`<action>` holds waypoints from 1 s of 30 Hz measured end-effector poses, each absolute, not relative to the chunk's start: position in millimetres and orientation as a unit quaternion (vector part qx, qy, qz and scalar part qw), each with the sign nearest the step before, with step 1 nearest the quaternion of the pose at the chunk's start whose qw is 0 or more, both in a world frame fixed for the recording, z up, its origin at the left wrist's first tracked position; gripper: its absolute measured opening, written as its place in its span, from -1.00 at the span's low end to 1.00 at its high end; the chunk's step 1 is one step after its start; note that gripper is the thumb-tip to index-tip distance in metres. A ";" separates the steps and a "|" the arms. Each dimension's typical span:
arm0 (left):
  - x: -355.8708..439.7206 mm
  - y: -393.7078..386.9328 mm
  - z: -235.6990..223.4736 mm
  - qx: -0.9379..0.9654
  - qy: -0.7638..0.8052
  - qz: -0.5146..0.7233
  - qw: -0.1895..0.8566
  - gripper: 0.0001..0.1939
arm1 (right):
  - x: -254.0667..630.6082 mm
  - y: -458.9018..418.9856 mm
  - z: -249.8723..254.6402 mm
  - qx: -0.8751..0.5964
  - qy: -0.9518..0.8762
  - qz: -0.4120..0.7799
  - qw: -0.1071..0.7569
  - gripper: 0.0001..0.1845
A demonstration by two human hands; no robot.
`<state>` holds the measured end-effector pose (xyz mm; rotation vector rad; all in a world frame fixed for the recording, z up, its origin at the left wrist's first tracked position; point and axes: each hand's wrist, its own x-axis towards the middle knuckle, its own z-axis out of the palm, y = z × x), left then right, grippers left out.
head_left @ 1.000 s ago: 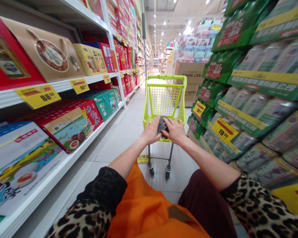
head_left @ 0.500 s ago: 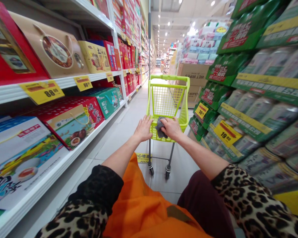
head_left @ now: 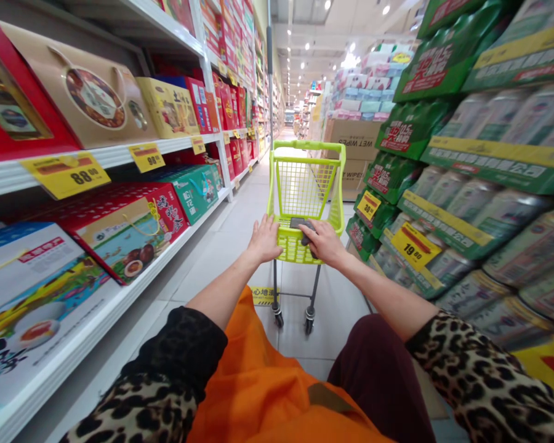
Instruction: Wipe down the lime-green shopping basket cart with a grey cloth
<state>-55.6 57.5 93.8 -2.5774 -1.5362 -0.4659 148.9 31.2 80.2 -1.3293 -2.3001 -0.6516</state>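
A small lime-green shopping cart (head_left: pixel 307 184) with grey legs stands on the floor before me. On the left corner of its near side lies my left hand (head_left: pixel 263 240), fingers stretched over the edge and thumb apart. My right hand (head_left: pixel 325 243) presses a dark grey cloth (head_left: pixel 299 223) against the near part of the basket, to the right of its middle. Part of the cloth is hidden under the fingers.
Shelves (head_left: pixel 166 146) with gift boxes and yellow price tags run along the left. Stacked packs of cans (head_left: pixel 484 154) stand close on the right. Wet-wipes cartons (head_left: pixel 351 138) are behind the cart. A yellow floor sign (head_left: pixel 264 296) lies near the front wheels.
My right hand has shifted slightly right relative to the cart, and the bunched cloth now lies flatter under it. My left hand stays on the cart's edge. The view has turned slightly.
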 end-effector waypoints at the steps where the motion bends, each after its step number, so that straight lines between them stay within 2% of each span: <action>1: -55.7 58.0 92.9 -0.848 -0.504 -0.155 0.056 -0.36 | 139.9 35.0 79.7 -0.472 -0.827 -0.231 0.201 -0.50; 5: -59.2 62.1 89.0 -0.847 -0.501 -0.164 0.069 -0.39 | 137.8 39.8 80.7 -0.471 -0.833 -0.216 0.193 -0.58; 13: -59.3 62.2 89.4 -0.848 -0.497 -0.172 0.061 -0.41 | 223.2 22.7 79.7 -0.479 -0.812 -0.229 0.245 -0.61; 17: -57.7 63.8 87.8 -0.847 -0.500 -0.167 0.064 -0.39 | 200.7 30.5 72.7 -0.460 -0.816 -0.216 0.276 -0.61; 23: -61.7 64.4 87.6 -0.852 -0.493 -0.162 0.068 -0.39 | 141.7 48.4 70.4 -0.436 -0.839 -0.174 0.276 -0.67; 30: -65.5 62.7 87.6 -0.855 -0.484 -0.180 0.049 -0.42 | 194.7 34.1 70.3 -0.467 -0.820 -0.178 0.279 -0.67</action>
